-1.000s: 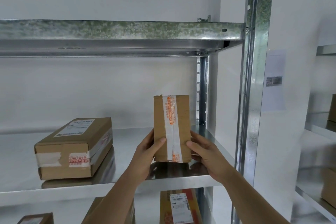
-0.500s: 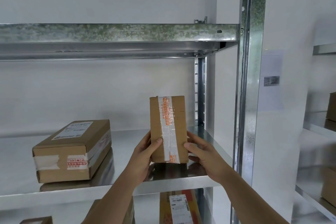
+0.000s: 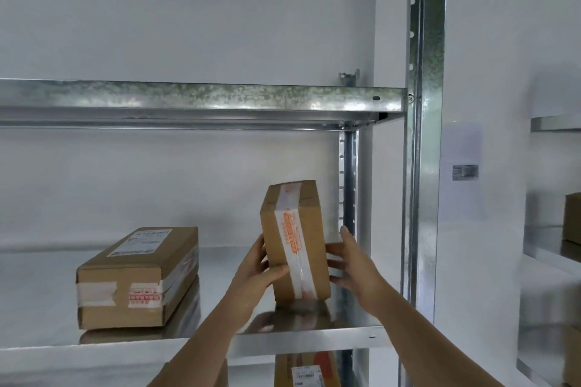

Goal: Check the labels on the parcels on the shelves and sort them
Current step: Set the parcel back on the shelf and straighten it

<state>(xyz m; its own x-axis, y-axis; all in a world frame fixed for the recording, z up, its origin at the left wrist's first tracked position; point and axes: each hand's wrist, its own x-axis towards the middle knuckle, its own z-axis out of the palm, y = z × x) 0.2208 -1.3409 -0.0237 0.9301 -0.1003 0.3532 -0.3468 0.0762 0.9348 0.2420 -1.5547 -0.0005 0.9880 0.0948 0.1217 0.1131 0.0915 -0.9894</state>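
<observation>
Tall brown cardboard parcel with orange-printed tape stood tilted on galvanised metal shelf, gripped by left hand at nine o'clock, thumb curled across front, right hand at three o'clock, fingers spread against side.
</observation>
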